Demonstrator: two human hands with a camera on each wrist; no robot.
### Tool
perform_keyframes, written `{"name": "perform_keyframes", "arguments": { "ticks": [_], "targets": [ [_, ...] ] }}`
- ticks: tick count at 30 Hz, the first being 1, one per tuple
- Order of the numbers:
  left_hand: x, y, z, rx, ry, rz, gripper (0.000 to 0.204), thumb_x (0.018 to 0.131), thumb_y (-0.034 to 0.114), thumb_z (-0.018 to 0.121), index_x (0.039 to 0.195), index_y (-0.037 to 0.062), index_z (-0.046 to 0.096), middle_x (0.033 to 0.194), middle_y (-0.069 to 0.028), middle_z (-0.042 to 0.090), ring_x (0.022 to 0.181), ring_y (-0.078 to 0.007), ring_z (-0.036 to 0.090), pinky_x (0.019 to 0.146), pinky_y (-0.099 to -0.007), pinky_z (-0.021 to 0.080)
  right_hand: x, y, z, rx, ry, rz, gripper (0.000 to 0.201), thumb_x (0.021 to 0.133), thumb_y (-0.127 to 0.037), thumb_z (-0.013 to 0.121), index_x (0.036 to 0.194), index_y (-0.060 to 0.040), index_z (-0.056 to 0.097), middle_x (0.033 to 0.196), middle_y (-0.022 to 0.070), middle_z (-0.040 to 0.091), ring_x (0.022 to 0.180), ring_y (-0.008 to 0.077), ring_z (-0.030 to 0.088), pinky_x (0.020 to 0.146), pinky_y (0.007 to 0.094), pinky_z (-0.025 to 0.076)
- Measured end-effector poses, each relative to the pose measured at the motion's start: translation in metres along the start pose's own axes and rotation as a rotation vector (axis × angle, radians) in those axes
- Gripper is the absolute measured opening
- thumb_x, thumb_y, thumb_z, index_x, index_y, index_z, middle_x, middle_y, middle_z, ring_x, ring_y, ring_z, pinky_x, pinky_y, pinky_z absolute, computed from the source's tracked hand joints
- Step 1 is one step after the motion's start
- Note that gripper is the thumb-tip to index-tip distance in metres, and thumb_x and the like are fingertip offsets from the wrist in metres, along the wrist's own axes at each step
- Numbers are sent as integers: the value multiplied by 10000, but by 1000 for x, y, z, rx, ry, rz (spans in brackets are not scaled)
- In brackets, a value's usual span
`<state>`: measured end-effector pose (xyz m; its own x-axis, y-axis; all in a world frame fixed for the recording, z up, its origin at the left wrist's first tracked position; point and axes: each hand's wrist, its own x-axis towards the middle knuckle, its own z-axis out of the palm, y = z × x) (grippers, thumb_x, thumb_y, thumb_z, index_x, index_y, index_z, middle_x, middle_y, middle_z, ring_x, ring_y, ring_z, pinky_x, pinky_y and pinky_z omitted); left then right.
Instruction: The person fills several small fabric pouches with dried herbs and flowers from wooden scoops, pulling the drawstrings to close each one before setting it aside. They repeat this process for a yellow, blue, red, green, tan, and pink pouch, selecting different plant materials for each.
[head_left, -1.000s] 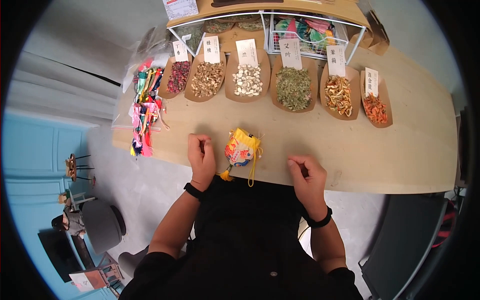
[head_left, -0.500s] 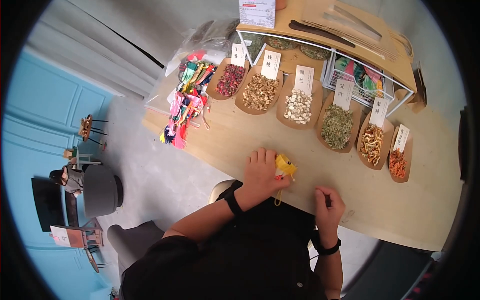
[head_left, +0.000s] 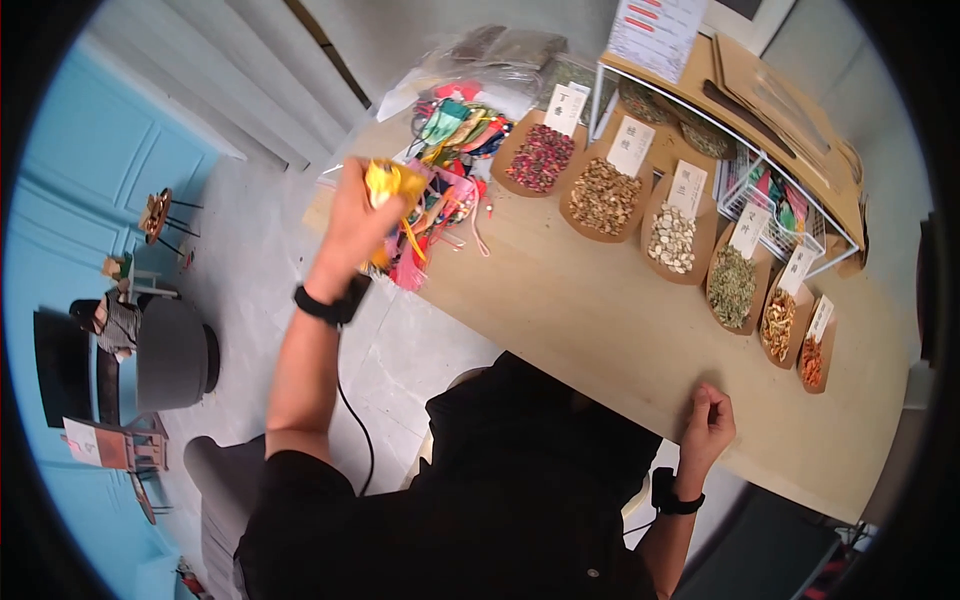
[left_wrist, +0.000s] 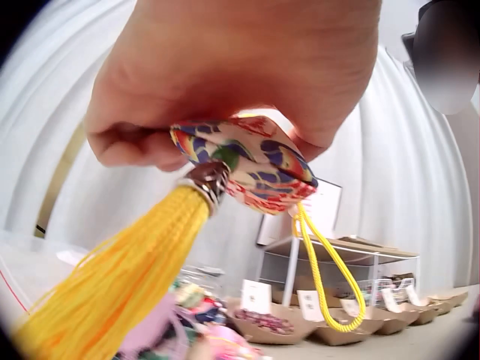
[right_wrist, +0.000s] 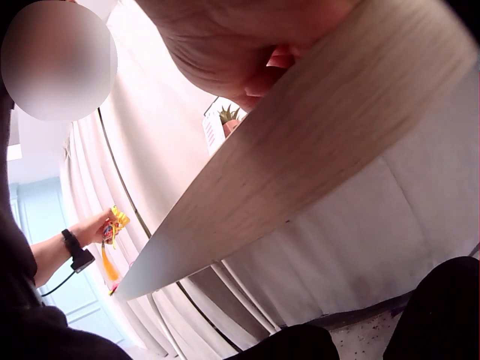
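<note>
My left hand (head_left: 352,225) grips a small yellow drawstring sachet (head_left: 392,183), raised over the left end of the table. In the left wrist view its patterned fabric body (left_wrist: 255,161) shows between thumb and fingers. A yellow tassel (left_wrist: 127,270) and a looped yellow cord (left_wrist: 349,281) hang from it. Under and beside this hand lies a colourful pile of sachets and tassels (head_left: 470,135). At the table's front edge my right hand (head_left: 706,425) rests with loosely curled fingers and holds nothing.
Several brown paper trays with labelled dried herbs, among them pink buds (head_left: 541,158) and white slices (head_left: 671,240), line the table (head_left: 540,300). Behind them stands a shelf (head_left: 660,75) with a wire basket (head_left: 770,200). Across the room a person sits near a grey chair (head_left: 175,350).
My left hand took hold of the sachet from the table's front and carried it left, over the colourful pile. The right hand stays at the edge while the head view has turned left.
</note>
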<state>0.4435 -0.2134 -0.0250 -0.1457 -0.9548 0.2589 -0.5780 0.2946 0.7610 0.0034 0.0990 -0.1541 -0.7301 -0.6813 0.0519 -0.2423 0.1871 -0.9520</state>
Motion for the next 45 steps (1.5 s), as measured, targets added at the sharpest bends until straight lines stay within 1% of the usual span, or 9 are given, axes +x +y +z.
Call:
{"name": "perform_keyframes", "arguments": {
  "ticks": [6, 7, 11, 19, 22, 29, 36, 42, 45],
  "targets": [
    [65, -81, -14, 44, -193, -102, 540, 888, 333, 676, 1257, -20, 502, 1008, -81, 616, 862, -163, 638, 703, -321, 545, 0, 0, 0, -1, -6, -5, 161, 1041, -163, 691, 1031, -5, 716, 786, -62, 587, 642, 15, 455, 568, 188, 356],
    [76, -122, -1, 32, -182, -71, 672, 865, 460, 722, 1238, -69, 540, 1084, -192, 657, 991, -317, 678, 867, -418, 549, -1, -1, 1, -6, 3, -6, 161, 1041, -162, 691, 1030, -4, 716, 788, -61, 589, 642, 15, 454, 569, 188, 356],
    [64, -131, 36, 431, -39, -47, 781, 918, 666, 603, 1332, 4, 561, 1332, -296, 547, 1280, -486, 508, 1087, -557, 398, -1, 6, 1, -22, 48, -53, 160, 1041, -161, 692, 1032, -4, 718, 795, -60, 591, 661, 16, 463, 585, 185, 366],
    [79, -142, 22, 644, 245, 254, 518, 1016, 501, 486, 1105, 8, 618, 1102, -253, 656, 1099, -443, 614, 934, -531, 486, -2, 7, 0, -36, 41, -38, 157, 1040, -145, 690, 1028, 8, 721, 821, -55, 610, 712, 22, 495, 639, 188, 407],
    [76, -95, 20, 497, 201, -163, 506, 1019, 457, 465, 1039, -22, 626, 1021, -303, 687, 1009, -478, 648, 914, -533, 503, -2, 11, -1, -51, 26, -94, 148, 1036, -135, 691, 1027, 9, 723, 819, -53, 610, 713, 22, 494, 635, 190, 407],
    [90, -147, 44, 156, -246, -281, 609, 1033, 471, 452, 1228, -69, 655, 1111, -296, 713, 1118, -363, 679, 1011, -431, 482, -5, 1, 4, -82, 69, -107, 140, 1026, -124, 697, 1004, 10, 730, 826, -34, 615, 704, 33, 508, 622, 208, 425],
    [74, -120, 44, 162, -291, -217, 566, 1082, 425, 334, 1156, -57, 621, 1104, -191, 676, 1046, -248, 608, 969, -382, 458, -7, -4, 5, -172, 105, -197, 98, 1000, -89, 709, 991, 5, 737, 816, 18, 646, 683, 62, 536, 614, 229, 453],
    [47, -73, 21, 117, 71, 186, 167, 1018, 147, 576, 1050, -6, 634, 869, -69, 646, 773, -124, 595, 689, -302, 480, -7, -11, 8, -153, 101, -238, 90, 993, -78, 705, 977, 4, 740, 808, 32, 656, 675, 79, 554, 602, 243, 460],
    [3, -20, 33, -16, 66, 150, 174, 998, 67, 589, 1161, 18, 624, 877, -28, 629, 784, -111, 574, 735, -276, 472, -4, -4, 5, -230, 120, -311, 51, 956, -69, 723, 982, -32, 747, 805, 94, 670, 658, 166, 600, 601, 298, 488]
  ]
}}
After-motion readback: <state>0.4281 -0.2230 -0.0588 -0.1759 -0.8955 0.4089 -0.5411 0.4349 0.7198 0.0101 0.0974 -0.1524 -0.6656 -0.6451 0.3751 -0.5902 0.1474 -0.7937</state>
